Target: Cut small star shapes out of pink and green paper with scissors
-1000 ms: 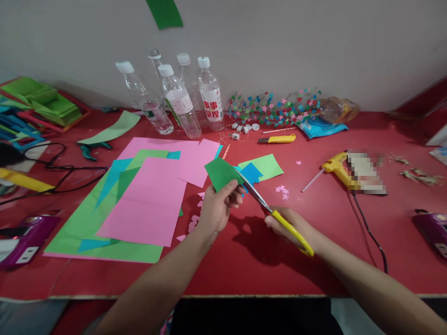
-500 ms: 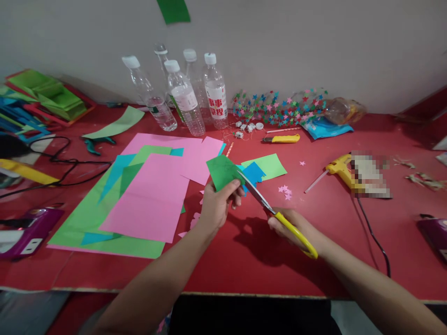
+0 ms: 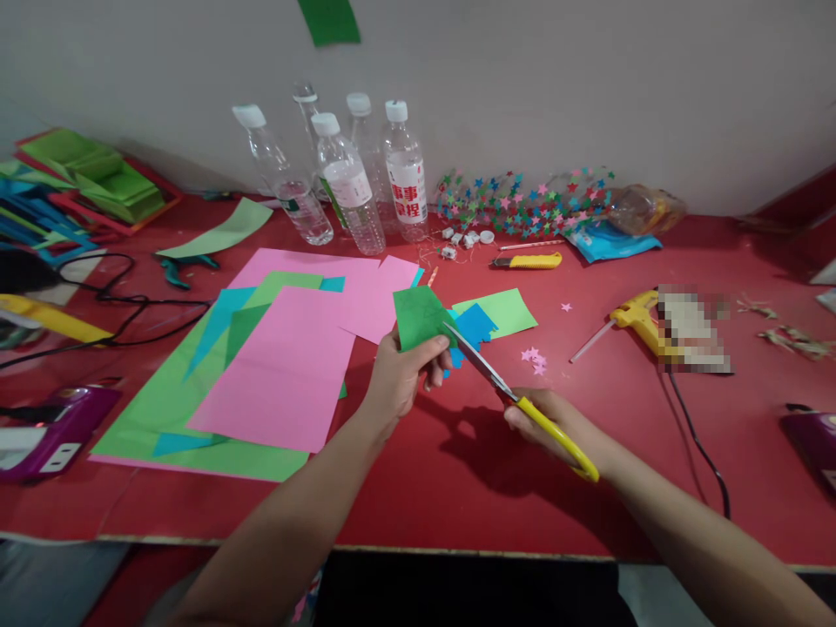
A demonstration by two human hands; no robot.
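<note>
Beside the front pink sheet [image 3: 278, 366], left hand [image 3: 405, 370] pinches green paper [image 3: 418, 313], right hand [image 3: 560, 414] grips yellow-handled scissors [image 3: 549, 424]: best keep fingers clear, turning paper into the cut!

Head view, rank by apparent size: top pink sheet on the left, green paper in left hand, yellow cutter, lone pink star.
1. Top pink sheet
2. Green paper in the left hand
3. Yellow cutter
4. Lone pink star

By visible area; no near ties. The held paper may gain some from nearness to the camera.
</note>
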